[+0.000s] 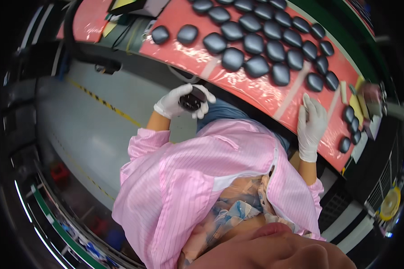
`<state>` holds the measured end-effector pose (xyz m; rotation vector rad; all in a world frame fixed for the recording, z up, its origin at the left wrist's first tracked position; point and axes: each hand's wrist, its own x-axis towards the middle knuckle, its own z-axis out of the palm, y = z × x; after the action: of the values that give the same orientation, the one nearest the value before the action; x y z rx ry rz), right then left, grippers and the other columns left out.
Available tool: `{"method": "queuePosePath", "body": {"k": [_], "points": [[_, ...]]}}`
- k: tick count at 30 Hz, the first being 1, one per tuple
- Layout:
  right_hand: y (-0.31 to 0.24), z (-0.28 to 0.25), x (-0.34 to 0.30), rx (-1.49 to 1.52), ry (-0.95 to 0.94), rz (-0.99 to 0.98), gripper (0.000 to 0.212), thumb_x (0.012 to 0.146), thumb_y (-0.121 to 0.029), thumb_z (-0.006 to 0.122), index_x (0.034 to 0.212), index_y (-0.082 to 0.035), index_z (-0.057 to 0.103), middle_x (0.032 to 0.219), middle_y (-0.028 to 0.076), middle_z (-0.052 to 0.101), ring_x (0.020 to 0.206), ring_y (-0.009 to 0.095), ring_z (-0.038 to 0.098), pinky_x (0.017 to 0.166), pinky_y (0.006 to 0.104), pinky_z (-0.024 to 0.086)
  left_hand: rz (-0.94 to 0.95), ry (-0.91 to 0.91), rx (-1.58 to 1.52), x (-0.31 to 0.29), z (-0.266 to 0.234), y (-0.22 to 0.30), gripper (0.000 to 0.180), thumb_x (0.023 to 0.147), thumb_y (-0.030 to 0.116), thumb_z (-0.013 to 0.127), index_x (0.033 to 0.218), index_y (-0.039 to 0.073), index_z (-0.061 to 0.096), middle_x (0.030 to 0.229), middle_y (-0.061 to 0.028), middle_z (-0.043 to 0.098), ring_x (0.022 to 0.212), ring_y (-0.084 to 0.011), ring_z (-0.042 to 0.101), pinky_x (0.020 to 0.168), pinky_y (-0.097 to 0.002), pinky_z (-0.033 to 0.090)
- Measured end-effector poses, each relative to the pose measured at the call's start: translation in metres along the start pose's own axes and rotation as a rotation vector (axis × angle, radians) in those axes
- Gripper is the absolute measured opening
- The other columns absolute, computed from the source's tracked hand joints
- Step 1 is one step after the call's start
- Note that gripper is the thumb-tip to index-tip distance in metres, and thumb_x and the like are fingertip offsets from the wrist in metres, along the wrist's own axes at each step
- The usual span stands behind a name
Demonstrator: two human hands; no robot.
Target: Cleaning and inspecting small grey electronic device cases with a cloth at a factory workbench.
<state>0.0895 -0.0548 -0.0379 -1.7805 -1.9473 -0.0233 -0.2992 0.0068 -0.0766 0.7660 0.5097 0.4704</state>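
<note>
Gripped in the gloved left hand (169,103), left of frame centre, is a dark rounded piece (191,100), glossy black with bright glints, thumb and fingers curled about its edge. The gloved right hand (313,127) is held half open, fingers loosely bent, at the red mat (261,93) right of centre; whether anything is pinched cannot be told. Smooth grey-black pillow-shaped pieces (253,43) are spread across the mat, upper right.

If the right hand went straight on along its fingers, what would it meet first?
Likely the dark rounded piece just ahead of the right hand, though the hand's height above the table is unclear.
</note>
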Motion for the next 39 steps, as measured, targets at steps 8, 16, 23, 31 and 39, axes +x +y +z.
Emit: {"method": "queuePosePath", "body": {"k": [8, 16, 23, 31, 39], "points": [[-0.01, -0.01, 0.009, -0.167, -0.005, -0.086, 0.027, 0.086, -0.005, 0.062, 0.112, -0.008, 0.068, 0.089, 0.01, 0.063, 0.085, 0.027, 0.06, 0.08, 0.0379, 0.047, 0.955, 1.46, -0.106, -0.094, -0.23, 0.009, 0.038, 0.086, 0.032, 0.067, 0.102, 0.0, 0.057, 0.09, -0.0122, 0.061, 0.088, -0.0272, 0.061, 0.08, -0.0342, 0.05], [0.036, -0.042, 0.009, 0.179, -0.109, 0.147, 0.024, 0.09, -0.004, 0.06, 0.114, -0.004, 0.066, 0.098, 0.012, 0.064, 0.09, 0.02, 0.06, 0.081, 0.0302, 0.046, 0.782, 1.211, -0.34, -0.084, -0.23, -0.014, 0.04, 0.093, 0.041, 0.052, 0.105, 0.004, 0.06, 0.094, -0.0104, 0.064, 0.082, -0.0231, 0.063, 0.07, -0.0304, 0.048], [0.147, -0.154, 0.092, -0.131, 0.289, 0.513, 0.028, 0.093, -0.023, 0.06, 0.113, -0.005, 0.066, 0.107, 0.009, 0.068, 0.095, 0.016, 0.064, 0.085, 0.0258, 0.047, 0.369, 0.5, -0.196, -0.06, -0.071, 0.01, 0.077, 0.09, 0.06, 0.048, 0.131, -0.005, 0.047, 0.087, -0.0121, 0.059, 0.07, -0.0209, 0.056, 0.054, -0.0241, 0.044], [0.25, -0.153, 0.119, -0.407, 0.073, 0.101, 0.032, 0.092, -0.02, 0.051, 0.119, -0.013, 0.064, 0.087, 0.014, 0.061, 0.087, 0.029, 0.061, 0.08, 0.0374, 0.047, 0.326, 0.249, -0.307, 0.057, 0.095, 0.041, 0.084, 0.091, 0.066, 0.039, 0.132, -0.007, 0.046, 0.099, -0.0164, 0.066, 0.079, -0.0251, 0.067, 0.06, -0.0273, 0.05], [0.113, -0.123, 0.081, 0.541, 0.273, 0.21, 0.028, 0.097, -0.005, 0.048, 0.122, -0.001, 0.061, 0.112, 0.008, 0.066, 0.106, 0.016, 0.061, 0.093, 0.0287, 0.048, 0.166, 0.216, -0.409, 0.143, 0.176, 0.036, 0.072, 0.095, 0.061, 0.036, 0.117, -0.005, 0.057, 0.104, -0.0203, 0.066, 0.096, -0.0321, 0.067, 0.08, -0.0356, 0.054]]}}
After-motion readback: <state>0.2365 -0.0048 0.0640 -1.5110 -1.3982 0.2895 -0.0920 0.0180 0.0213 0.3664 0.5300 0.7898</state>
